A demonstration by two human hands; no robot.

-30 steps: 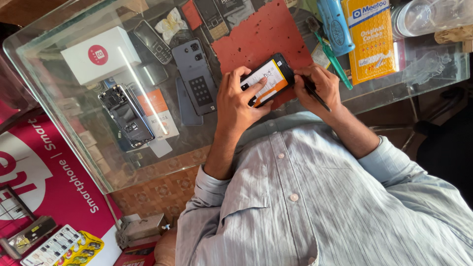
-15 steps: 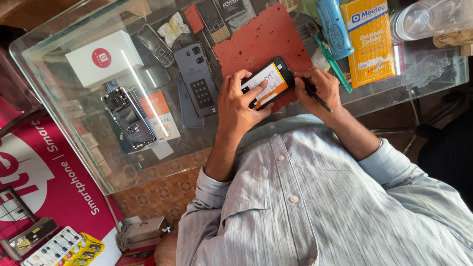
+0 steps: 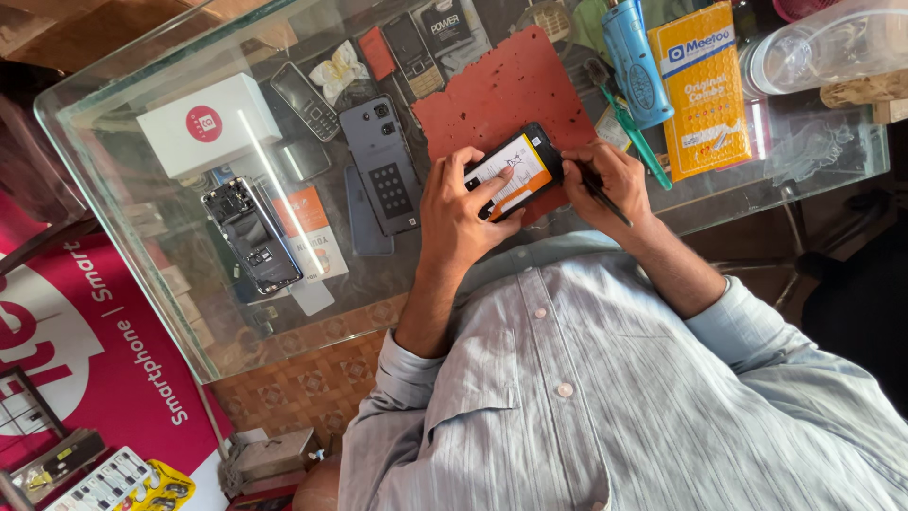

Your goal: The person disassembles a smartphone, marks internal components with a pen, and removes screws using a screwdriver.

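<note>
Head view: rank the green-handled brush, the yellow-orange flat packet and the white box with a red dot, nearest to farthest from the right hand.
1. Green-handled brush: right beside the right hand, at its outer side.
2. Yellow-orange flat packet: beyond the brush, further right.
3. White box with a red dot: far left.

We take this for a small phone repair shop, seen at its counter. The glass counter [image 3: 142,237] doubles as a display case and workbench. On it lie an opened phone [image 3: 251,237] with its insides bare, a grey back cover [image 3: 383,161], old keypad handsets [image 3: 303,99] and a white phone box [image 3: 203,123]. A red work mat [image 3: 501,85] is pocked with dark marks. A yellow parts package [image 3: 705,90] and a green brush [image 3: 629,128] sit beside it. A pink banner [image 3: 85,360] advertising smartphones hangs below the counter.
</note>
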